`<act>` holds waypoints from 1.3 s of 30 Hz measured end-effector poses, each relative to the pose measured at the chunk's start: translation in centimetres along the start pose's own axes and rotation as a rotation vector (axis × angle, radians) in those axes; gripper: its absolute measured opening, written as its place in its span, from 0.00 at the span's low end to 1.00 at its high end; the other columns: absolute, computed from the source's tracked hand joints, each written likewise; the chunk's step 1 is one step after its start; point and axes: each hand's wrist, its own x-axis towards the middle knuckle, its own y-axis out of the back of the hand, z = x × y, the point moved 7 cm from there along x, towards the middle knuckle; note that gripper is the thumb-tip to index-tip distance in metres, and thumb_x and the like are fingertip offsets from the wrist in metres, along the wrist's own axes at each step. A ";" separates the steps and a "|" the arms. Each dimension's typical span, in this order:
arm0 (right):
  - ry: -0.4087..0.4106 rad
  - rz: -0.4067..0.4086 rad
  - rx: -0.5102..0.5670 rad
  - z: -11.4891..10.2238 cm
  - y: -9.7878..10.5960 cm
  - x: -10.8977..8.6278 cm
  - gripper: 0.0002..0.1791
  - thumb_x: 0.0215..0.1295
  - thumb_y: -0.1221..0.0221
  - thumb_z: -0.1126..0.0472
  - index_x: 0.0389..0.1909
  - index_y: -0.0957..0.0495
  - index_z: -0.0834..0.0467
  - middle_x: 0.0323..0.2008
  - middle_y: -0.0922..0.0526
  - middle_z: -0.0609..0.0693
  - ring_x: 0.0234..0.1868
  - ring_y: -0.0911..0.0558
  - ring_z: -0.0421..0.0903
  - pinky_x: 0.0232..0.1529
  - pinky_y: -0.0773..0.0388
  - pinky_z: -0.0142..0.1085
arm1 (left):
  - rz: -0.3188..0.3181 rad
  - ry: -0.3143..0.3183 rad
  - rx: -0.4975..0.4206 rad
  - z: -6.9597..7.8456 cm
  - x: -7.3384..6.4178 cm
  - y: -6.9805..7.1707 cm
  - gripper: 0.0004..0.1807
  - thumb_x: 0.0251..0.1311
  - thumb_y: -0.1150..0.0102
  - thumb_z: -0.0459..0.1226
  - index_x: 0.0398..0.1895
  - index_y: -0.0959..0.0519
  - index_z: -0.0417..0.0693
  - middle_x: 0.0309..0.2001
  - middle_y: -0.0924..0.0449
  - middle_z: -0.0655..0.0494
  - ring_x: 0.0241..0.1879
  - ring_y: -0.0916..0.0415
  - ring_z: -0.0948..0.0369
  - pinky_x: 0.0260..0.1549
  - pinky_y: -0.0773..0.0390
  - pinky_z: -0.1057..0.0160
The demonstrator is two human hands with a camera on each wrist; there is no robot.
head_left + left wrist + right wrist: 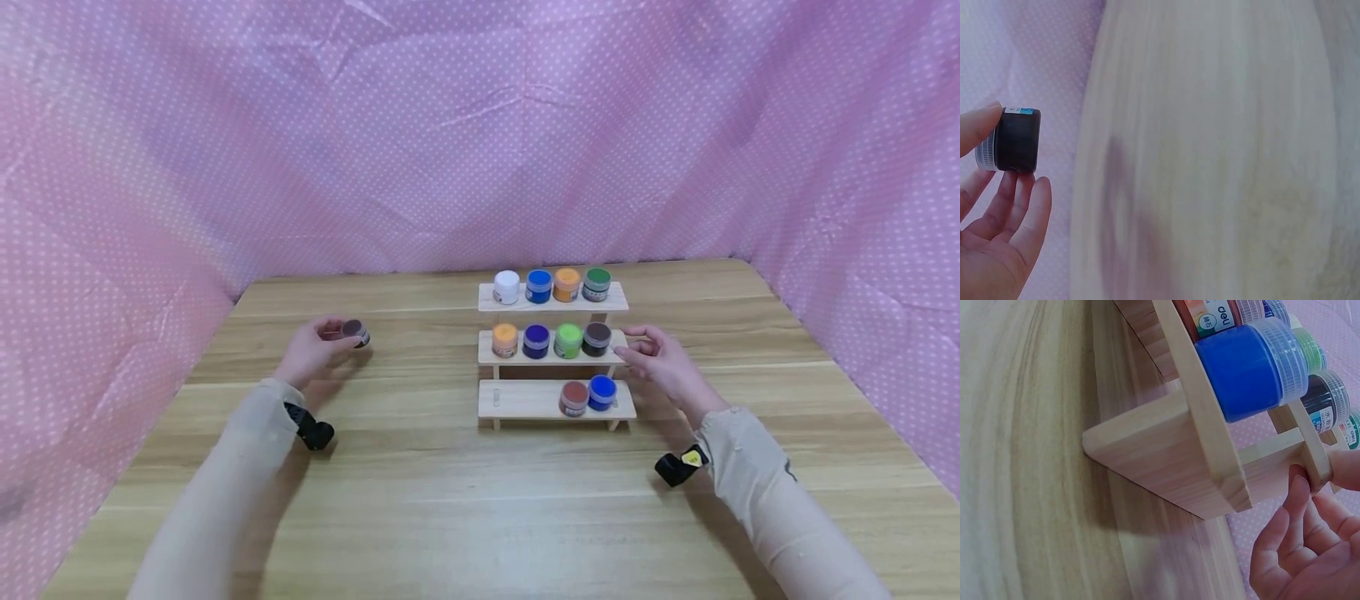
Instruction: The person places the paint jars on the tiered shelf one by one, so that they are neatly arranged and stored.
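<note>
My left hand (311, 348) pinches a small dark paint jar (356, 333) between thumb and fingers, held above the table's left side. In the left wrist view the jar (1017, 140) lies sideways, its clear ribbed lid toward the palm. My right hand (666, 363) grips the right end of the middle step of a three-step wooden stand (525, 400). The dark brown jar (596, 339) is the closest one to those fingers on that step. On the bottom step, a red-brown jar (573, 398) and a blue jar (602, 392) sit side by side at the right.
The top step carries white (506, 287), blue (538, 287), orange (567, 285) and green (597, 284) jars. Light orange (505, 340), purple (536, 342) and light green (567, 341) jars share the middle step. A pink dotted cloth (480, 150) hangs around the wooden table (420, 517).
</note>
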 end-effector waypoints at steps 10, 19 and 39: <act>-0.047 -0.017 -0.029 -0.7 0.4 0.2 0.32 0.65 0.45 0.57 0.65 0.43 0.67 0.35 0.25 0.42 0.34 0.22 0.34 0.39 0.20 0.29 | 0.047 -0.065 0.033 2.6 -1.0 0.2 0.32 0.55 0.38 0.51 0.59 0.31 0.44 0.55 0.28 0.46 0.50 0.30 0.59 0.48 0.31 0.67; -0.082 -0.022 -0.026 -0.4 0.1 0.3 0.32 0.65 0.45 0.56 0.65 0.43 0.65 0.44 0.28 0.51 0.38 0.24 0.33 0.45 0.21 0.29 | 0.072 -0.094 0.018 4.3 -2.1 -0.2 0.31 0.54 0.37 0.51 0.57 0.30 0.45 0.54 0.27 0.49 0.51 0.28 0.60 0.48 0.30 0.67; -0.033 -0.002 -0.054 -0.3 0.0 0.4 0.30 0.65 0.44 0.60 0.64 0.41 0.68 0.37 0.25 0.44 0.34 0.25 0.30 0.39 0.21 0.26 | 0.066 -0.186 -0.091 9.7 -5.4 -3.6 0.26 0.53 0.35 0.45 0.55 0.27 0.48 0.51 0.24 0.53 0.48 0.26 0.65 0.46 0.27 0.68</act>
